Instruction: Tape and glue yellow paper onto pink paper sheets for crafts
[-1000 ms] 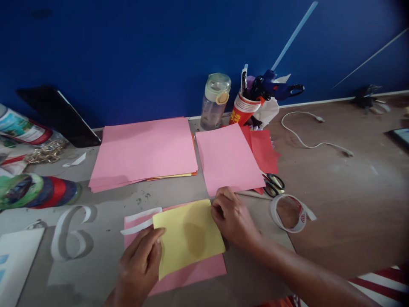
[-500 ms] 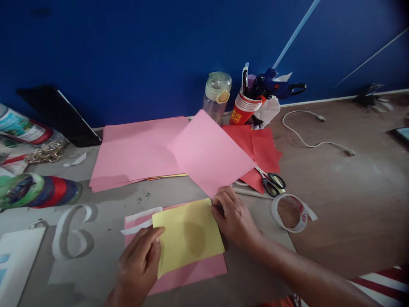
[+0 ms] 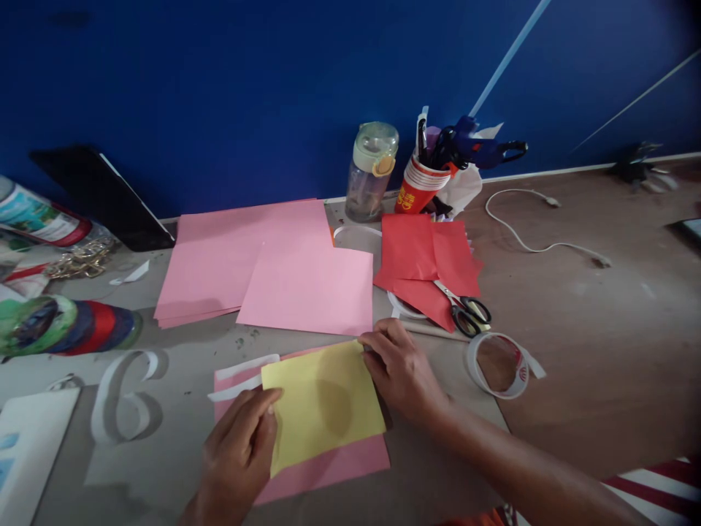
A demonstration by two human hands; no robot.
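Observation:
A yellow sheet of paper (image 3: 323,402) lies over a larger pink sheet (image 3: 350,462). My left hand (image 3: 241,446) pinches the yellow sheet's left edge, thumb and forefinger together. At its upper right corner, my right hand (image 3: 399,369) has curled fingers gripping the paper. White strips (image 3: 235,389) show on the pink sheet beside the left hand. Just beyond the hands, a loose pink sheet (image 3: 315,292) rests flat, partly over a stack of pink paper (image 3: 219,256).
Black-handled scissors (image 3: 465,314) lie on red paper (image 3: 408,248) at the right, near a tape roll (image 3: 472,369). A clear bottle (image 3: 366,190) and red cups (image 3: 419,190) holding tools stand by the blue wall. At left are a curled white strip (image 3: 98,409) and coloured tape rolls (image 3: 98,325).
The loose pink sheet has swung left and settled flat against the pink stack, uncovering the red paper and the bottle's base. Both hands and the yellow sheet have stayed in place.

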